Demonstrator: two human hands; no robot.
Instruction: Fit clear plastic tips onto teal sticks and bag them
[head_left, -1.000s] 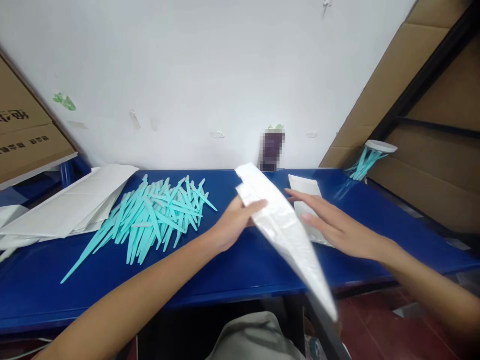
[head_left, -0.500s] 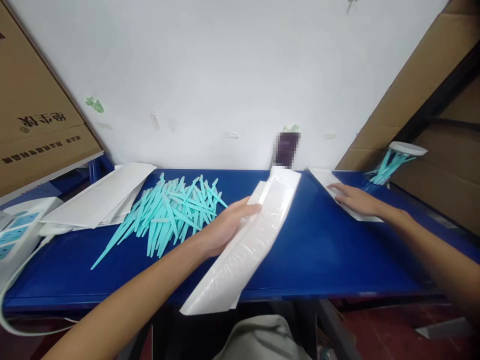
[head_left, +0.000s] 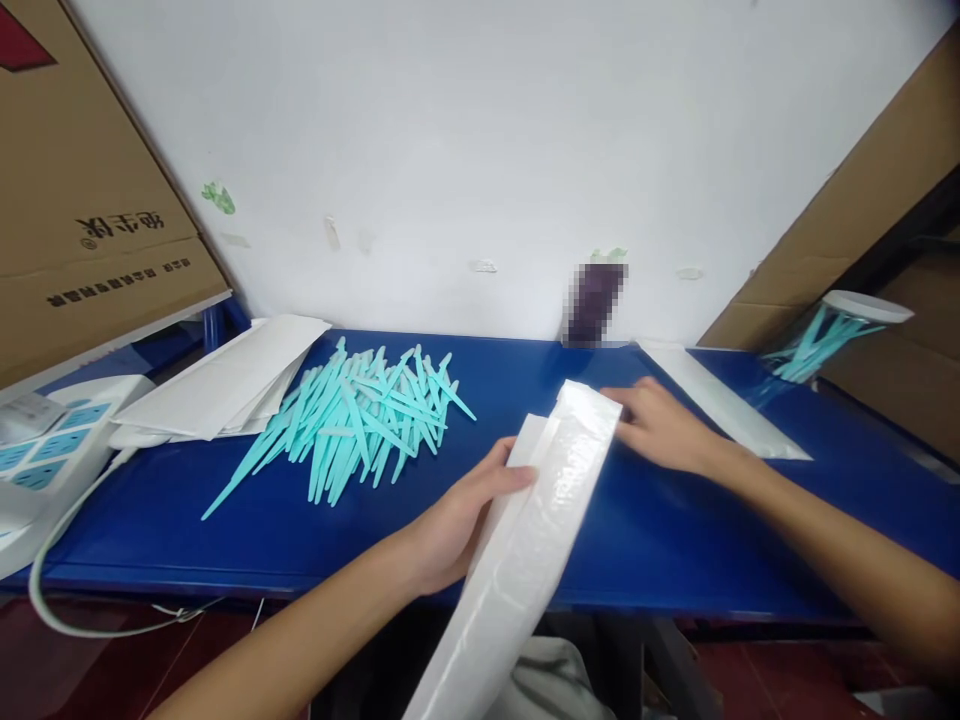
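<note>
My left hand [head_left: 487, 500] is closed around a long, glossy white plastic packet [head_left: 536, 530], its thumb pressed on the front. The packet tilts over the table's front edge, and its lower end runs out of view. At the packet's top right corner, my right hand [head_left: 664, 425] pinches the edge with curled fingers; the fingertips are partly hidden. A similar flat white packet [head_left: 731, 410] lies on the blue table [head_left: 637, 540], behind my right forearm. Left of my left hand spreads a heap of turquoise plastic sticks [head_left: 367, 420].
White flat sheets or envelopes [head_left: 232, 375] are stacked at the left beside a power strip [head_left: 60, 450] with a cable. A cardboard box [head_left: 105, 200] stands behind them. At the far right, a clear container [head_left: 825, 340] with a white rim holds more turquoise sticks.
My right hand has left the flat packet on the right and moved left to the held packet's top corner. My left hand has brought that packet lower and closer.
</note>
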